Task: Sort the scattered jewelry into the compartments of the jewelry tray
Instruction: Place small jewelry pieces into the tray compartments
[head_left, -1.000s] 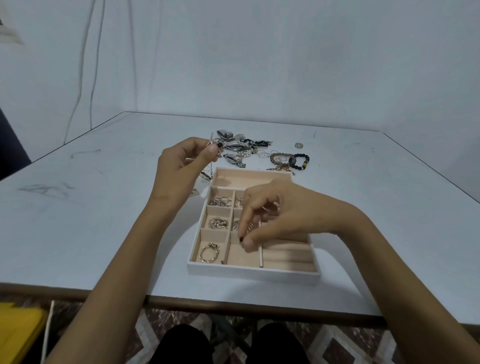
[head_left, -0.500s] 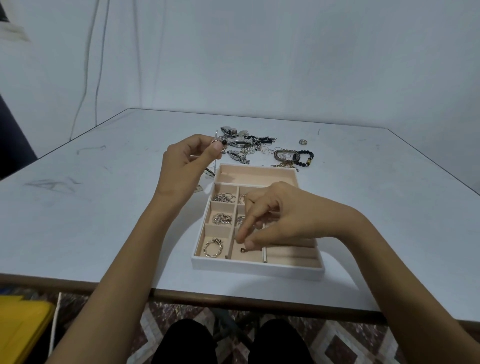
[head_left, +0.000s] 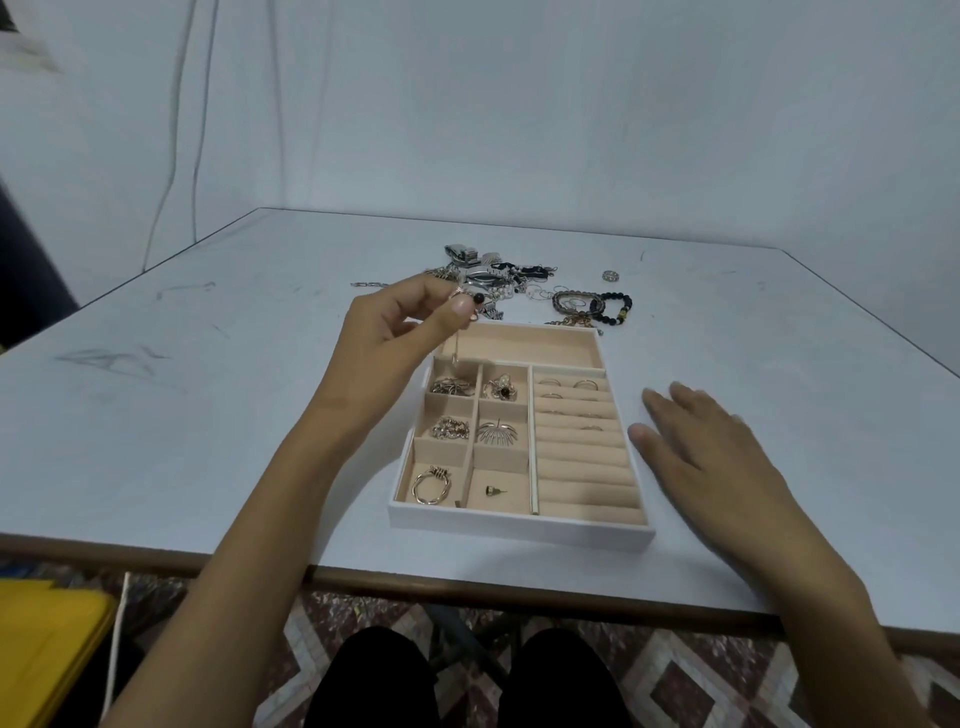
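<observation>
Left hand (head_left: 405, 327) pinches a black-beaded earring (head_left: 475, 298) between thumb and fingertips, above the far left corner of the jewelry tray (head_left: 519, 526). Right hand (head_left: 711, 441) is spread flat, fingers straight, holding nothing, just right of the tray. Scattered jewelry (head_left: 498, 275) lies on the table (head_left: 208, 415) beyond the tray's far edge

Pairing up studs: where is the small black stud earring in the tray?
Head view: the black stud earring lies alone in the jewelry tray, in the nearest cell of its second column, right of the gold hoop and left of the ring rolls.
</observation>
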